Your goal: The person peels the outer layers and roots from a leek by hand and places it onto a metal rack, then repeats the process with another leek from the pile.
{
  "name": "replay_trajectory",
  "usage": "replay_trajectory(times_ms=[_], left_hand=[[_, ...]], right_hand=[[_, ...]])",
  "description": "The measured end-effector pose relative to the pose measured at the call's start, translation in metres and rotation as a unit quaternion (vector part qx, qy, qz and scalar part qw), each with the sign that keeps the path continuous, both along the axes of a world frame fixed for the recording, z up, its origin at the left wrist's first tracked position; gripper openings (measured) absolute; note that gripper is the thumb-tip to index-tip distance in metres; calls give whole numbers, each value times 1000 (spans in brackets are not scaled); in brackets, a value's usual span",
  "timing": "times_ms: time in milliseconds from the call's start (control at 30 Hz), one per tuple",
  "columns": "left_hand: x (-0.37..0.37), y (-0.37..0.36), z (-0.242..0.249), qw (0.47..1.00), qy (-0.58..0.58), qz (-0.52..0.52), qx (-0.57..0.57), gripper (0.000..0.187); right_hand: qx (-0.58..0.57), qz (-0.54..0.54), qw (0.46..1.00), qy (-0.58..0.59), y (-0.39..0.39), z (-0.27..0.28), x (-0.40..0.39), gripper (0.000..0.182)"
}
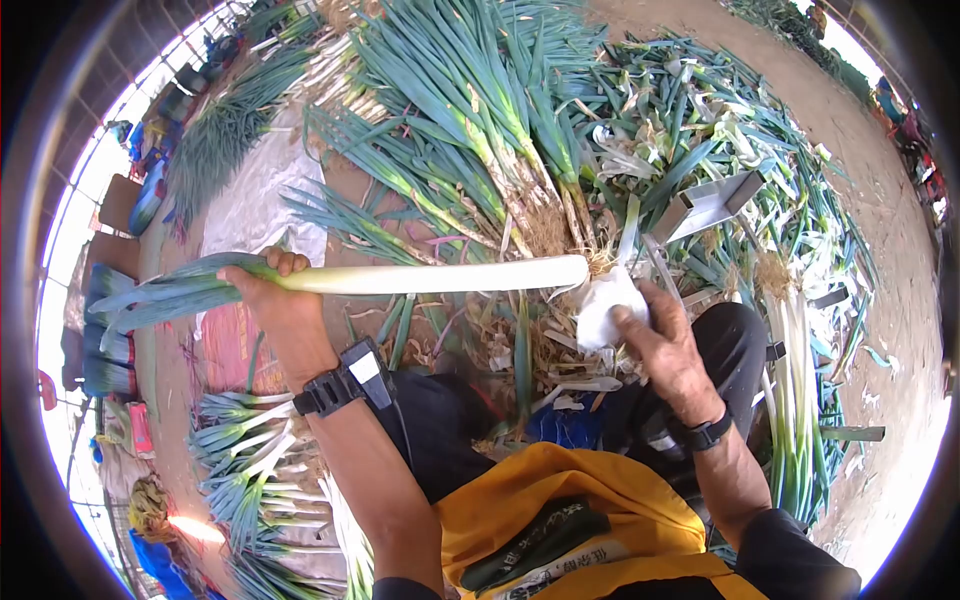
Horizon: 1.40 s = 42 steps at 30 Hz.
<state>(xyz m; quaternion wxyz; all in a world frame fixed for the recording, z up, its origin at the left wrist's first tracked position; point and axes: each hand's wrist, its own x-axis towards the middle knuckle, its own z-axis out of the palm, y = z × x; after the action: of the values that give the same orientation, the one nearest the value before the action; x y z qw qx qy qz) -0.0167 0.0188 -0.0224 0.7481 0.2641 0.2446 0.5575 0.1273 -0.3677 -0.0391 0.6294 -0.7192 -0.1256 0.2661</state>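
One leek, long white shank, blue-green leaves, held level above the lap: left hand clenched round its leafy end. Right hand grips one white cloth at its root end. Beyond: leek pile, uncounted.

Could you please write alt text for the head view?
The left hand holds a long leek level, while the right hand holds white peelings at its root end. Piles of leeks cover the ground around.
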Motion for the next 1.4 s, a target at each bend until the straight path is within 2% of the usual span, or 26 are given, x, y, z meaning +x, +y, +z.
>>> replay_trajectory(times_ms=[33,100,233,300,333,367,433,500,567,633,700,733,767,833,900,933,967,1033,1067,1100,1167,1200,1267,1300,1367,1400], left_hand=[[0,-1,1,1000,-2,-1,1,66],[0,-4,1,1000,3,-13,18,66],[2,-19,7,999,-9,-34,26,61],[7,-27,13,1000,17,-11,22,61],[10,-30,15,1000,16,-10,21,61],[13,-34,16,999,31,-4,24,63],[13,-30,14,999,46,3,26,65],[7,-18,5,998,15,-49,36,64],[6,-18,7,999,17,-30,29,64],[5,-13,5,1000,17,-13,22,64],[-5,-1,-2,999,-1,-31,28,62],[-7,-1,-2,999,-2,-33,26,62],[-10,-1,-1,999,9,-27,19,62],[-11,-5,5,1000,16,-13,11,62],[-7,-22,15,998,36,-55,21,57],[-6,-21,14,997,24,-68,8,59],[-3,-22,14,997,24,-68,8,59],[3,-25,16,996,16,-88,-4,58],[7,-26,16,996,13,-87,-4,58],[9,-27,17,996,23,-90,-4,58],[12,-28,19,995,32,-93,-5,59],[14,-29,21,995,57,-80,3,58],[17,-25,21,994,82,-72,11,59],[14,-16,19,996,77,-30,27,59],[14,-15,17,996,74,14,41,59],[16,-21,17,997,67,19,35,59]], right_hand=[[32,38,998,44,5,5,-3,41],[101,78,991,28,15,-14,-6,43],[110,20,992,63,37,-16,-4,46],[176,-29,952,247,45,-29,6,48],[193,-8,936,294,48,-30,9,38],[193,-8,937,293,49,-34,11,38],[287,49,881,372,50,-43,12,28],[299,60,885,351,52,-42,9,23],[240,104,923,282,44,-38,10,22],[202,83,938,267,36,-32,8,21],[111,157,966,175,22,-32,10,20],[43,140,977,154,15,-16,6,16],[42,139,978,153,5,-13,5,16],[39,268,962,34,-17,-10,11,14],[-61,303,950,-33,-33,8,8,15],[-143,308,935,-108,-38,16,6,11],[-143,307,935,-108,-43,15,7,11],[-210,357,905,-98,-51,14,8,42],[-178,318,905,-220,-60,17,-2,37],[-179,343,896,-217,-65,20,0,35],[-152,258,950,-92,-78,6,-2,20],[-153,257,950,-92,-79,5,1,20],[6,163,987,11,-74,12,10,25],[31,100,994,-38,-86,-13,27,13],[-163,66,967,-182,-69,21,26,11],[-95,116,969,-198,-57,23,15,12]])
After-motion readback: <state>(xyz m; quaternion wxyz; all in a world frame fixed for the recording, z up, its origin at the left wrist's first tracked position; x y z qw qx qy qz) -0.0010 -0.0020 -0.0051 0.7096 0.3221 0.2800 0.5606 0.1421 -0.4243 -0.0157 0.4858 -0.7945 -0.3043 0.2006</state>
